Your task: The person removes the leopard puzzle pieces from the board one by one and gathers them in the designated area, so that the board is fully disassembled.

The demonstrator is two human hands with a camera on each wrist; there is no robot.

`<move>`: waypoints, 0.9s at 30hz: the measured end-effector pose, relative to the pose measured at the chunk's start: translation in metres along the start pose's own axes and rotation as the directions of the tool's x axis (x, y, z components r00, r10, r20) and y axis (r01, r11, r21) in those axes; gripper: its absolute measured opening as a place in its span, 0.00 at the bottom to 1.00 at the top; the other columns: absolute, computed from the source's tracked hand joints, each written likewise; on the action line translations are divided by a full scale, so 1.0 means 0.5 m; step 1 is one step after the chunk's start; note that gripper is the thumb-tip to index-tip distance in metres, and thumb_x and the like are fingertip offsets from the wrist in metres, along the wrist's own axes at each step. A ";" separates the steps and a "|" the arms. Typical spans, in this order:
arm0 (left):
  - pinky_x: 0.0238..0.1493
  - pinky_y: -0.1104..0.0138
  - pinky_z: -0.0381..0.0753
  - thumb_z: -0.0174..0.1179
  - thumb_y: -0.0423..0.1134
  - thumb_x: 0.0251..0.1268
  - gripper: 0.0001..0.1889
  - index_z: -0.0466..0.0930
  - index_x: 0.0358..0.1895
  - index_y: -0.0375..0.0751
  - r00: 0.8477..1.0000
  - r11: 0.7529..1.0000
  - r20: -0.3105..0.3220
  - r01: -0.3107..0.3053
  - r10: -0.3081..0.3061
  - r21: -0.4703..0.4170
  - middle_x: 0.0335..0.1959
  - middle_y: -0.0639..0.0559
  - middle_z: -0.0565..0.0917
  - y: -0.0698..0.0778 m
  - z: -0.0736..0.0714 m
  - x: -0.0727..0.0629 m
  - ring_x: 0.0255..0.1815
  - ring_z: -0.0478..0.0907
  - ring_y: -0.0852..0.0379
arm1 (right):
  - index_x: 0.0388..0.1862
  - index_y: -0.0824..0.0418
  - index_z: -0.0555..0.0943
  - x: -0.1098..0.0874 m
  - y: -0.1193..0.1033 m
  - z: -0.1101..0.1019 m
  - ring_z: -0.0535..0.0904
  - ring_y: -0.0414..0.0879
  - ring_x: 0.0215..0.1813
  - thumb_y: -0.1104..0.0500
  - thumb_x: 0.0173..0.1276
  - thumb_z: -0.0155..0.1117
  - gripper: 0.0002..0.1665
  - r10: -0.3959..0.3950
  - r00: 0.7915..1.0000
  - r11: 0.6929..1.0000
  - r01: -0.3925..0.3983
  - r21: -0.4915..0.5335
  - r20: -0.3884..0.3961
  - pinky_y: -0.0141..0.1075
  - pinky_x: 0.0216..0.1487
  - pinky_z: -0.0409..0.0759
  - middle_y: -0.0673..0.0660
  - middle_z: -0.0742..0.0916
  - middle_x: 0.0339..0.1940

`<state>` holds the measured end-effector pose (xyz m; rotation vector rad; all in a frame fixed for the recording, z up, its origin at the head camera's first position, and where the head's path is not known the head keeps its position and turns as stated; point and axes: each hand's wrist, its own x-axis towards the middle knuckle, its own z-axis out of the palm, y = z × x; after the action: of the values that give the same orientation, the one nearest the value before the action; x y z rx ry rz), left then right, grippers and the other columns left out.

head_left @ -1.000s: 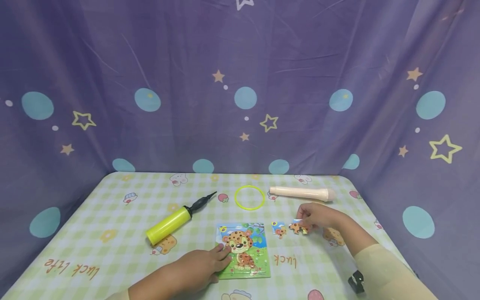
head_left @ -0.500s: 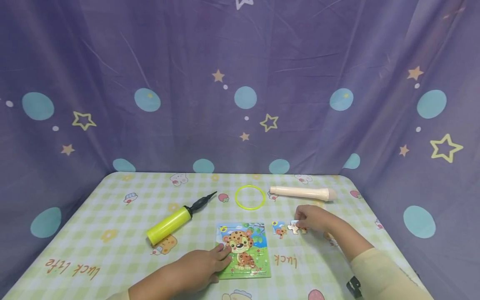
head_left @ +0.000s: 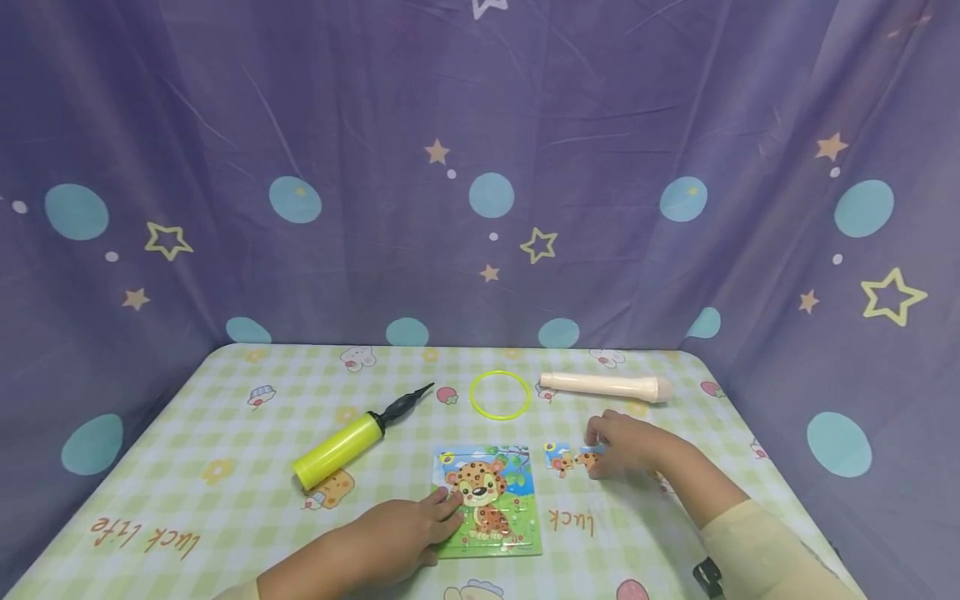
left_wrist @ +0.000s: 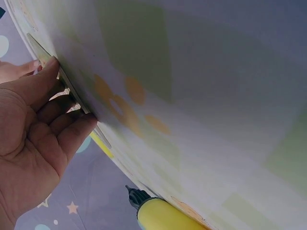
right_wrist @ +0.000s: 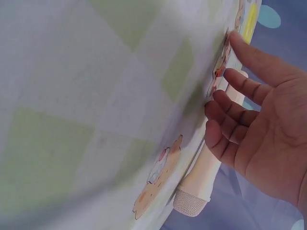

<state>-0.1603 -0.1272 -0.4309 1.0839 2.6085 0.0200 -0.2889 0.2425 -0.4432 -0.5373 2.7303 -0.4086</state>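
Note:
The leopard-cub jigsaw puzzle (head_left: 502,483) lies flat near the front middle of the table. My left hand (head_left: 397,533) holds its near left corner; in the left wrist view the thumb and little finger of that hand (left_wrist: 33,139) bend to the puzzle's edge. To the right lie two loose puzzle pieces. The left piece (head_left: 557,457) is untouched, with blue and orange print. Thumb and fingertips of my right hand (head_left: 630,446) pinch the spotted orange right piece (head_left: 588,460), covering its right side. In the right wrist view, the right hand's (right_wrist: 268,115) other fingers are loosely bent.
A yellow hand pump (head_left: 341,450) with a black nozzle lies at the left. Behind the puzzle are a yellow ring (head_left: 500,417) and a pale toy microphone (head_left: 603,385). A checked cloth (head_left: 247,433) covers the table, and a purple curtain (head_left: 360,250) hangs behind it.
The right piece has shifted slightly left, closer to the other piece; its pale, tilted look half a second ago is gone. My right fingers have spread around it. The left hand stays put.

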 end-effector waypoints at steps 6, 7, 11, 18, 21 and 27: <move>0.65 0.61 0.75 0.60 0.49 0.66 0.32 0.66 0.73 0.51 1.000 1.000 0.007 0.006 -0.006 -0.001 0.77 0.53 0.63 -0.001 0.000 0.000 0.76 0.61 0.51 | 0.40 0.47 0.77 -0.003 -0.001 0.001 0.73 0.44 0.40 0.49 0.56 0.77 0.18 -0.040 0.999 0.999 0.040 -0.011 -0.013 0.43 0.43 0.75 0.49 0.77 0.40; 0.65 0.61 0.75 0.60 0.49 0.67 0.32 0.66 0.73 0.51 1.000 1.000 0.007 0.005 -0.005 -0.001 0.77 0.53 0.62 -0.001 0.001 0.000 0.76 0.61 0.51 | 0.41 0.47 0.77 -0.003 -0.001 0.000 0.73 0.43 0.40 0.49 0.57 0.76 0.18 -0.039 0.999 0.999 0.039 -0.010 -0.014 0.43 0.43 0.75 0.48 0.77 0.40; 0.65 0.62 0.74 0.60 0.49 0.67 0.31 0.66 0.73 0.51 1.000 1.000 0.007 0.002 -0.002 0.003 0.77 0.53 0.62 -0.003 0.002 0.001 0.76 0.61 0.51 | 0.43 0.47 0.76 -0.002 -0.002 -0.004 0.73 0.44 0.41 0.45 0.57 0.75 0.20 -0.042 0.999 0.999 0.041 -0.021 -0.022 0.43 0.44 0.75 0.49 0.76 0.42; 0.65 0.62 0.74 0.61 0.48 0.66 0.32 0.66 0.73 0.51 1.000 1.000 0.015 0.023 -0.023 -0.007 0.77 0.53 0.62 -0.001 -0.001 -0.002 0.76 0.61 0.51 | 0.53 0.53 0.77 0.012 -0.063 -0.023 0.77 0.44 0.44 0.47 0.63 0.71 0.23 -0.130 0.986 0.991 0.132 0.012 -0.102 0.43 0.46 0.77 0.53 0.79 0.50; 0.65 0.62 0.75 0.61 0.48 0.66 0.32 0.67 0.73 0.51 1.000 1.000 0.013 0.022 -0.022 -0.004 0.77 0.53 0.63 0.000 0.000 -0.002 0.76 0.61 0.51 | 0.59 0.53 0.76 0.017 -0.111 -0.018 0.78 0.42 0.41 0.49 0.66 0.68 0.25 -0.185 0.981 0.982 0.187 0.038 -0.056 0.40 0.42 0.78 0.54 0.79 0.53; 0.64 0.62 0.75 0.61 0.49 0.66 0.31 0.67 0.72 0.51 1.000 1.000 0.010 0.015 -0.015 0.018 0.76 0.54 0.63 0.000 0.001 0.004 0.75 0.62 0.51 | 0.67 0.45 0.73 0.026 -0.199 0.024 0.78 0.36 0.40 0.42 0.62 0.69 0.34 -0.332 0.943 0.935 0.332 -0.128 0.017 0.37 0.44 0.80 0.48 0.75 0.60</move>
<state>-0.1613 -0.1258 -0.4321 1.0677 2.6122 -0.0127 -0.2644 0.1461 -0.4242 -1.0428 2.6840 -0.3122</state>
